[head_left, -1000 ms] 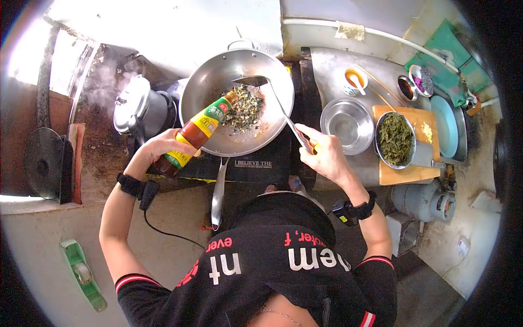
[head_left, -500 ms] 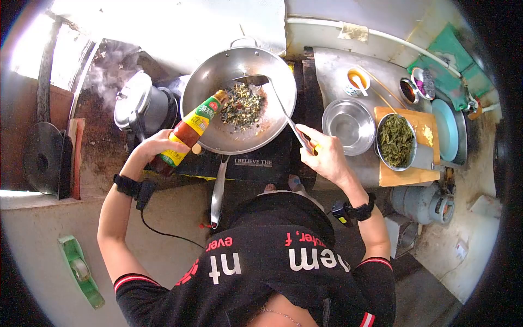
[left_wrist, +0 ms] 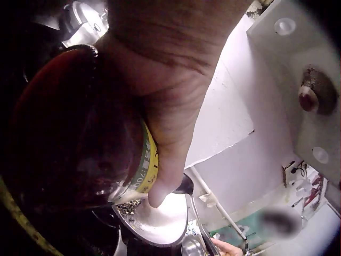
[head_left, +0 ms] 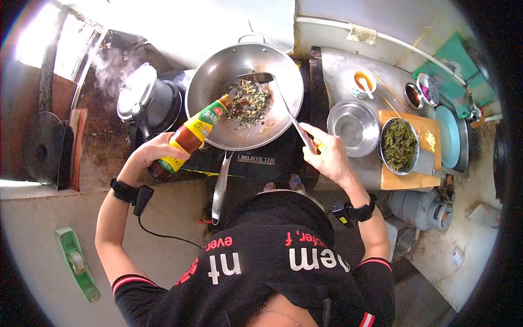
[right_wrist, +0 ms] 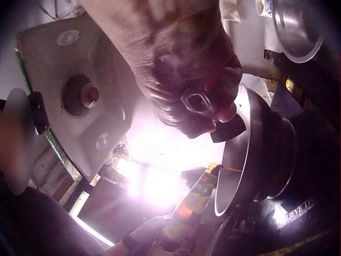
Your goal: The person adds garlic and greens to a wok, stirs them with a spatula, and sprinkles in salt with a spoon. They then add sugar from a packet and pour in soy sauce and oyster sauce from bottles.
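My left hand [head_left: 154,149] grips a sauce bottle [head_left: 192,134] with a yellow and green label and reddish-brown contents. The bottle is tilted, its mouth over the near left side of a steel wok [head_left: 204,76]. In the right wrist view, a thin reddish stream [right_wrist: 230,169] runs from the mouth of the bottle [right_wrist: 196,193]. Chopped dark green and pale food [head_left: 250,109] lies in the wok's bottom. My right hand [head_left: 329,157] holds a metal spatula [head_left: 288,106] by its handle, the blade resting inside the wok beyond the food.
A steaming pressure cooker [head_left: 147,98] stands left of the wok. To the right are a steel basin [head_left: 353,131], a bowl of green vegetables [head_left: 399,144] on a cutting board [head_left: 400,181], and a cup of orange liquid [head_left: 364,82]. The wok's handle [head_left: 220,191] sticks out toward my body.
The head view shifts slightly, moving the wok and counter a little right in frame. The bottle stays tilted over the wok, and a dark reddish patch shows on the food.
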`<state>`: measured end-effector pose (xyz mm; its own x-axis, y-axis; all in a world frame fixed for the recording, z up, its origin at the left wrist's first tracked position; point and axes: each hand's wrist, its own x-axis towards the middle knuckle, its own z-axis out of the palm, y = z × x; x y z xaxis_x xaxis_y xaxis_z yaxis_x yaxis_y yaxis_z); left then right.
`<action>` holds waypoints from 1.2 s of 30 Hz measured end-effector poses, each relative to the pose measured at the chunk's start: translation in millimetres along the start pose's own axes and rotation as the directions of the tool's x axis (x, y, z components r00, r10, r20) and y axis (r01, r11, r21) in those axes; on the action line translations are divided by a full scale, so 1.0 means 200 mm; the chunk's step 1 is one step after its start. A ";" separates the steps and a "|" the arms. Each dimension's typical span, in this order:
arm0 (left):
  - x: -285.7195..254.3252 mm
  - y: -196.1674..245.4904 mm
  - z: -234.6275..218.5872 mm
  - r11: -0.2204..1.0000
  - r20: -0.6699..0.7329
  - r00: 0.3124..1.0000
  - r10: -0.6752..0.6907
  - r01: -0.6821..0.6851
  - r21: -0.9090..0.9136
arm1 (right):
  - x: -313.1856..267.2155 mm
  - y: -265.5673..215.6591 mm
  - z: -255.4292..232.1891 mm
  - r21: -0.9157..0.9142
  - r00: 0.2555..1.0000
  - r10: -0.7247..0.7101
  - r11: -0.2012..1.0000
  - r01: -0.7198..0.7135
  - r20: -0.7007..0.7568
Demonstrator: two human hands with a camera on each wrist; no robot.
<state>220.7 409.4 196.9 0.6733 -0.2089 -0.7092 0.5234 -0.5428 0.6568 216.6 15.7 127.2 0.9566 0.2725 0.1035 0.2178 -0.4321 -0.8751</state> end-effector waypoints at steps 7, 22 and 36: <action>0.06 0.08 0.03 0.999 0.030 0.999 0.032 -0.033 0.040 | 0.00 0.00 -0.01 -0.022 1.000 0.014 1.000 -0.014 0.005; 0.24 0.16 -0.07 1.000 -0.011 1.000 0.011 -0.012 -0.007 | 0.00 0.02 -0.03 -0.022 1.000 0.023 0.999 -0.023 -0.016; 0.12 0.10 -0.05 0.999 -0.044 0.998 0.035 -0.033 0.037 | 0.03 0.03 -0.01 0.001 1.000 0.000 1.000 0.000 -0.023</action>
<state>252.5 401.5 194.7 0.7134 -0.1916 -0.6741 0.4814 -0.5650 0.6701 225.0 12.6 123.5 0.9607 0.2528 0.1144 0.2177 -0.4314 -0.8755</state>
